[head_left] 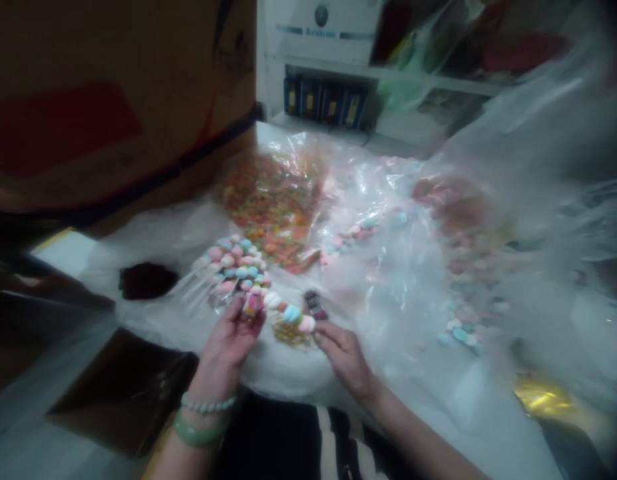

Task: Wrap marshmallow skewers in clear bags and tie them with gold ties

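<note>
The left hand point(227, 347), fingers half curled, grips a pink pastel sweet point(253, 305); 2 bracelets point(207, 403) circle its wrist. The right hand point(344, 357) is partly open, its fingertips point(320, 335) just beside a short row of pastel sweets point(291, 315), lying sideways between the 2 hands on clear plastic sheeting point(383, 293). Farther off lie a heap of pastel sweets point(235, 263) and a heap of orange sweets point(271, 213), with a cardboard box point(118, 100) at left.

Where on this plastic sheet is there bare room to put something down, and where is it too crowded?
Bare plastic lies between the right hand and the pale sweets. Another bare patch lies between the cardboard box and the pastel sweets. It is crowded around the left hand, where sweets lie close together.
</note>
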A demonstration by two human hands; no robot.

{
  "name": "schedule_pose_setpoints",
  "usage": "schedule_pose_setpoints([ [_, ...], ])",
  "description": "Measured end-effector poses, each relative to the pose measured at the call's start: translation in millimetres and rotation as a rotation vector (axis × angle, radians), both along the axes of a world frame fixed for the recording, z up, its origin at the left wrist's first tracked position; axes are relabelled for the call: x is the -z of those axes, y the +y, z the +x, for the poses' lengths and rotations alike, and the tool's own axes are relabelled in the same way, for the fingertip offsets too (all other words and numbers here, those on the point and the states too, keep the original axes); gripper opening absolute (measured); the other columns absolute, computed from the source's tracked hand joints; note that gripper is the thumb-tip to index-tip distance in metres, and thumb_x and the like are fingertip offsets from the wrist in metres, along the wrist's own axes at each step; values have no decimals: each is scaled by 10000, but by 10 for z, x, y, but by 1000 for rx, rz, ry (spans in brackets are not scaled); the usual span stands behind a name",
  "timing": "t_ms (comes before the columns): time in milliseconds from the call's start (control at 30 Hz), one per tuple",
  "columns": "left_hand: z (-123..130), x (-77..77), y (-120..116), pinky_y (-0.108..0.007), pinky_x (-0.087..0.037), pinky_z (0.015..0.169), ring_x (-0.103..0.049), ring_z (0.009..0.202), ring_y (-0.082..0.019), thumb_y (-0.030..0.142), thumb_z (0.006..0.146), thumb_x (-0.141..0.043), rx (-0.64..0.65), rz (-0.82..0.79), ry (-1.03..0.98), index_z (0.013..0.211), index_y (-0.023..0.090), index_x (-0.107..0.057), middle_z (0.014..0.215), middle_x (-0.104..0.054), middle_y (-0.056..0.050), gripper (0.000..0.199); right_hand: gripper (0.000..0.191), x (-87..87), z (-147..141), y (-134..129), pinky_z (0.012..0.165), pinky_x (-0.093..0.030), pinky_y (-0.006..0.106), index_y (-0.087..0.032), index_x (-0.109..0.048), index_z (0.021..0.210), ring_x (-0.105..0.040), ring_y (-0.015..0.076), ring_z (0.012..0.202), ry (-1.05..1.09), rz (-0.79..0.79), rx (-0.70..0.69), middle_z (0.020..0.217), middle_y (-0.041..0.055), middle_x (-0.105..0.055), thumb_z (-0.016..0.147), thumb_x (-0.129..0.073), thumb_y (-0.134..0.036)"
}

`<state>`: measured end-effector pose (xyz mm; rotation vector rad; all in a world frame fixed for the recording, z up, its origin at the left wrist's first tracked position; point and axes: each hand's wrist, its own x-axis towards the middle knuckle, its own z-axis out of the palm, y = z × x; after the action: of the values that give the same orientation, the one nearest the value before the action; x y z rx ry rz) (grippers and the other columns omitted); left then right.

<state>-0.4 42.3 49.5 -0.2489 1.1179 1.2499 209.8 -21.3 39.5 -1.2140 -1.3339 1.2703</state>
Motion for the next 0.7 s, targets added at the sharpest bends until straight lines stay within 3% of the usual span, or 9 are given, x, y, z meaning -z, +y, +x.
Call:
schedule_pose_setpoints([
  [133, 29, -90, -13, -283, -610, 570, -704, 608, -151, 146, 1000, -477, -22, 30, -13, 946, 123, -651, 754, -736, -51, 183, 268, 4, -40, -99, 836, -542, 320, -204, -785, 991, -705, 220, 895, -49, 18, -25, 951, 57, -779, 893, -550, -288],
  [300, 83, -137, -62, -318, -629, 658, -710, 643, -156, 101, 960, -532, -47, 103, 14, 889, 129, -676, 765, -738, -49, 163, 259, 36, -69, -93, 779, -542, 309, -206, -776, 976, -703, 217, 833, -168, 49, -14, 897, 56, -774, 902, -540, -281],
  [467, 48, -51, -119, -273, -609, 619, -689, 614, -152, 94, 866, -659, -120, 184, 173, 768, 136, -683, 693, -711, -29, 110, 304, 23, -25, -155, 703, -501, 299, -195, -745, 903, -665, 201, 726, -414, 268, -17, 823, 80, -741, 948, -446, -225],
  [700, 28, 113, -122, -243, -604, 647, -701, 675, -142, 76, 773, -750, -148, 295, 241, 862, 121, -712, 791, -736, -46, 106, 273, -51, -11, -198, 684, -474, 270, -181, -704, 871, -644, 185, 695, -561, 425, -28, 733, 65, -689, 961, -446, -191],
])
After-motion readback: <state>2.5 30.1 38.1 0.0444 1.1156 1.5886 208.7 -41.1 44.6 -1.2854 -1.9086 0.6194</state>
